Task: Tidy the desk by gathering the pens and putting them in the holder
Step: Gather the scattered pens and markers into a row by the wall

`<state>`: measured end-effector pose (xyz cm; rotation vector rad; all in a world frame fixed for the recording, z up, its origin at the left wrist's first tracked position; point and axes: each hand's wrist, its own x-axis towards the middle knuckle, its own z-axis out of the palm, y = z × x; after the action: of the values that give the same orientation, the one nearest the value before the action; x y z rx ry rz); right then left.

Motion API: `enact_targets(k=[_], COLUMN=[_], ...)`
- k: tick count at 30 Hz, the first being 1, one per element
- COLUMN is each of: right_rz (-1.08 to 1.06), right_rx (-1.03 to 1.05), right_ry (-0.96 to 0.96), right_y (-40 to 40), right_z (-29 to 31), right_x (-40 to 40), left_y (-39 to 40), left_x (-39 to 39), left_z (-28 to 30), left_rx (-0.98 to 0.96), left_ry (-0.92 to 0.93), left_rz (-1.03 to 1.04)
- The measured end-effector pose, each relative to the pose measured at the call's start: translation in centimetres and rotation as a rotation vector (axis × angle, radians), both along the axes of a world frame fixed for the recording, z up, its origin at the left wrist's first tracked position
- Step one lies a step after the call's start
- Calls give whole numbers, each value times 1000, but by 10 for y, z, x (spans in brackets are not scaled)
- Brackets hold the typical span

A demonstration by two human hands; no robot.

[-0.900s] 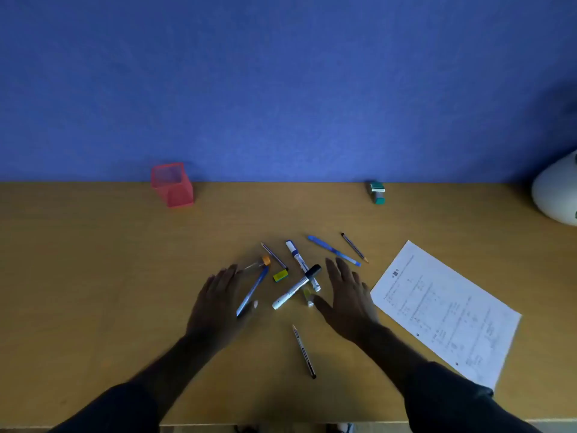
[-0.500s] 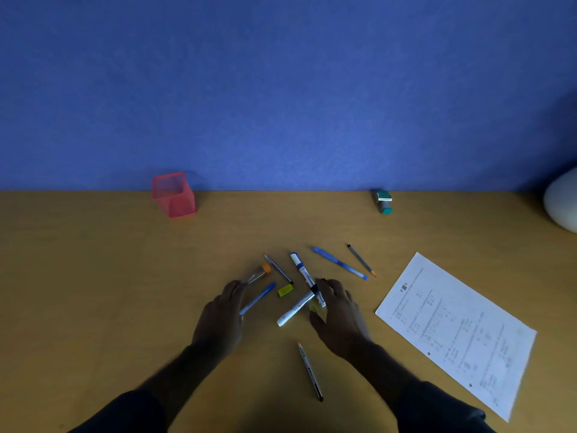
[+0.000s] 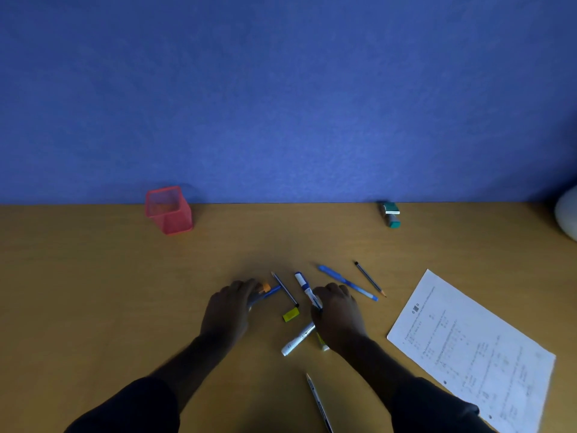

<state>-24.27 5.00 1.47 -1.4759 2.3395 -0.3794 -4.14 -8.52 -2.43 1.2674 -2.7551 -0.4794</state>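
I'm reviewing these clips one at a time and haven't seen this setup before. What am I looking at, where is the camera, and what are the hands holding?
No machine here: a person wears a wide-angle camera on the head, looking down at their own hands on a wooden desk against a blue wall. The left hand curls round a blue pen and an orange-capped marker. The right hand grips a blue-and-white marker. Loose on the desk: a black pen, a yellow piece, a white marker, a blue pen by a pencil, another pen near the bottom edge, and a printed sheet. The red mesh holder stands far left; a teal object lies at the back.
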Motion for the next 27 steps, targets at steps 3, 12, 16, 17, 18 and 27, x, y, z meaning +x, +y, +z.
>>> enact_targets(k=[3,12,16,17,18,27], right_rz=[-30,-7,16,39,73,200], right_rx=[17,107,22,36,53,7], right_ry=[23,38,1,-6,-1,187], right_y=[-14,-63,-83,-86,-90,-131], right_z=[0,-7,-8,-9,-11,-22], right_x=[-3,-8,-2,1,4,-11], left_y=[-9,-37,-47,-49,-51,-93], left_x=[-3,2,3,3,3,-5], left_z=[-1,-6,-10,-11,-12,-18], left_rx=[-66,-104,-159,-178,-197,-358], left_ry=[-51,-30,-36,-40,-49,-75], left_rz=[-22,-10,24,27,22,-42])
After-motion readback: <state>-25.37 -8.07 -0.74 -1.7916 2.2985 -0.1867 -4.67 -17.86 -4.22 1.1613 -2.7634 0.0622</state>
